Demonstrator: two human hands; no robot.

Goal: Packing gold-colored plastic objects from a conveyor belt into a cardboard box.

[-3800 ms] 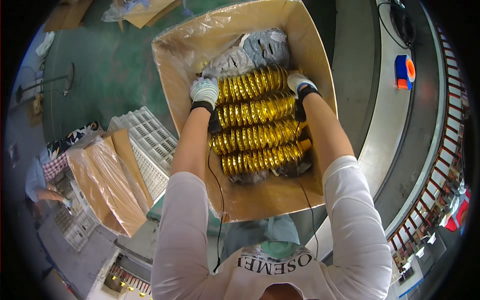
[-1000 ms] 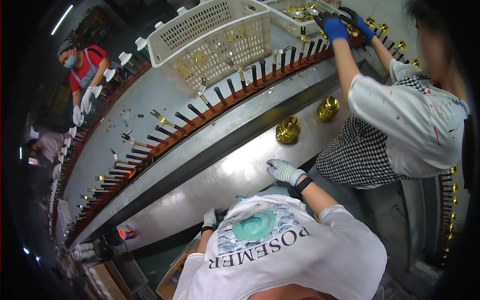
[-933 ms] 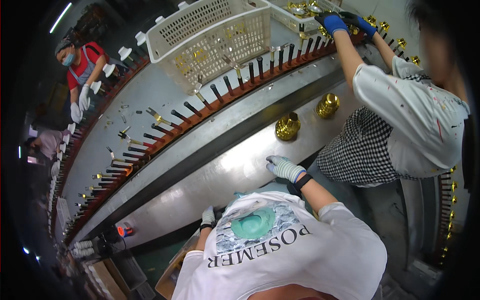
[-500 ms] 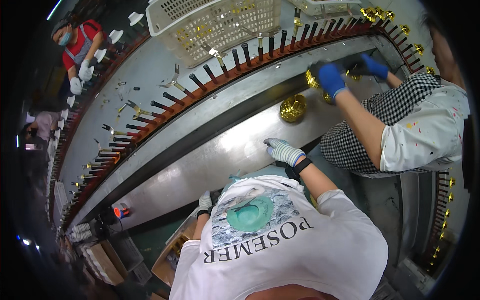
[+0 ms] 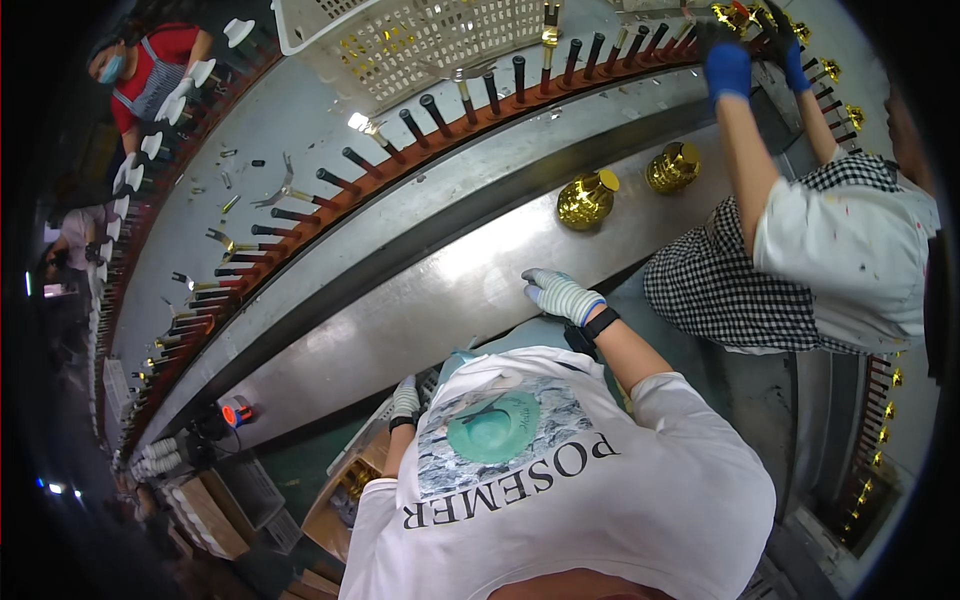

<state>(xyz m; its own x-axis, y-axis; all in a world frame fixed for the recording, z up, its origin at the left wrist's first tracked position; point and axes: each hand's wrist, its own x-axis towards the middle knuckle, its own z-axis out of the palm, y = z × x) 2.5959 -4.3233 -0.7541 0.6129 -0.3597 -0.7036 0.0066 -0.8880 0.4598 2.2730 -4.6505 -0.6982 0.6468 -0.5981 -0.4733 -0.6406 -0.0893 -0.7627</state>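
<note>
My right hand (image 5: 563, 297), in a striped knit glove with grey fingertips, lies over the near edge of the metal bench (image 5: 440, 290). Its fingers and thumb are apart and it holds nothing. Beyond it on the bench stand two shiny gold vase-like pieces with textured sides: a nearer one (image 5: 586, 202) and one farther right (image 5: 673, 168). My left hand (image 5: 405, 400), gloved alike, hangs low beside my body, close to a light plastic crate (image 5: 378, 425). Its visible fingertips point forward, nothing shows in them, and the rest of the fingers are hard to see.
A curved rack of black-tipped upright pegs (image 5: 430, 120) runs behind the bench, some carrying metal forks. Past it stands a white perforated basket (image 5: 440, 60). At right, a co-worker's blue-cuffed gloved hand (image 5: 727, 70) reaches to the pegs. An orange-and-black device (image 5: 237, 411) sits at the bench's left end.
The co-worker's hands have moved from the bench up to the far-right pegs, leaving a second gold piece standing. The pegs have shifted leftward. My hands have barely moved.
</note>
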